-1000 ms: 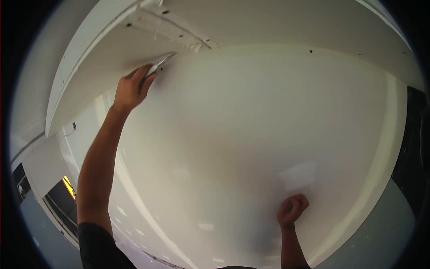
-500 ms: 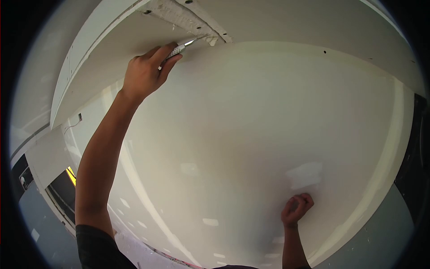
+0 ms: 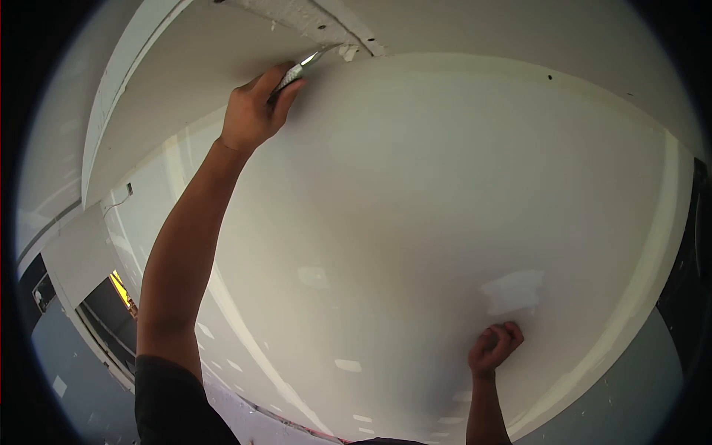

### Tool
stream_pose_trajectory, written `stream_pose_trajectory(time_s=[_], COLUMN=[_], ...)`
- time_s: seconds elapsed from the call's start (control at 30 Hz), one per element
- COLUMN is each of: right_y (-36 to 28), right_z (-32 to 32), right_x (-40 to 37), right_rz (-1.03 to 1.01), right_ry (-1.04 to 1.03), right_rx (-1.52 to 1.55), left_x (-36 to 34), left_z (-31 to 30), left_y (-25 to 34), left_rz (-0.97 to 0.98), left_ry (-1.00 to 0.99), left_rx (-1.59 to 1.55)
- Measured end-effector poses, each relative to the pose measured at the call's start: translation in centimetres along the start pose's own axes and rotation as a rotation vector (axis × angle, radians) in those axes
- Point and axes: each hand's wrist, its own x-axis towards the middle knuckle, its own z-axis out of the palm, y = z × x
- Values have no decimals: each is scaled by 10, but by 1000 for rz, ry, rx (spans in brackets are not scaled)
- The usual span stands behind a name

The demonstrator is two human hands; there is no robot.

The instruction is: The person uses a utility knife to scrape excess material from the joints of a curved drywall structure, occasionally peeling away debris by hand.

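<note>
My left hand point(image 3: 256, 107) is raised to the upper left, closed around the metal handle of a utility knife point(image 3: 291, 76). The thin blade points up and right, its tip at the rough end of a plastered joint point(image 3: 297, 16) where the ceiling panel meets the wall. Loose white scraps point(image 3: 348, 52) hang beside the tip. Lower right, my right hand point(image 3: 495, 348) is held with curled fingers close to the white wall point(image 3: 400, 185), just under a whitish filler patch point(image 3: 512, 291). Its palm is hidden, so I cannot tell whether it holds anything.
Overhead, the ceiling board point(image 3: 460, 30) has screw heads along the joint. A curved panel edge point(image 3: 111, 96) runs down the left. Pale filled seams point(image 3: 641, 245) cross the wall. A dark opening point(image 3: 111, 311) lies lower left, and a cable point(image 3: 119, 199) sticks out above it.
My left hand and the knife have shifted slightly right and up in view, the tip still at the joint. The view has tilted down a little. My right hand stays near the same spot.
</note>
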Motion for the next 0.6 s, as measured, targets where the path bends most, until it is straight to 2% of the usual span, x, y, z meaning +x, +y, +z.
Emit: stream_pose_trajectory(time_s=[0.03,0.1,0.13,0.2,0.27,0.33,0.4,0.43,0.6], right_y=[1,-5,-3,3,2,0,1,1,1], right_z=[-2,-11,-11,-4,-12,-5,-2,-2,-7], right_x=[-1,-4,2,7,0,6,4,3,3], right_rz=[-13,4,4,-10,-18,-63,-61,-50,-71], right_ry=[-5,-26,-33,11,-8,-22,-7,4,-22], right_rx=[0,0,9,49,78,-57,-7,29,16], left_x=[-1,-17,-34,-43,-38,-31,-23,-18,7], left_z=[4,1,-3,-11,-16,-24,-26,-25,-23], left_y=[-7,-30,-34,-37,-10,7,18,17,15], left_rz=[6,2,4,-50,-82,-130,-86,-16,-27], left_ry=[2,-205,-194,-58,-99,-125,-171,-129,-71], left_rx=[-5,111,117,-66,-85,-77,-64,-36,57])
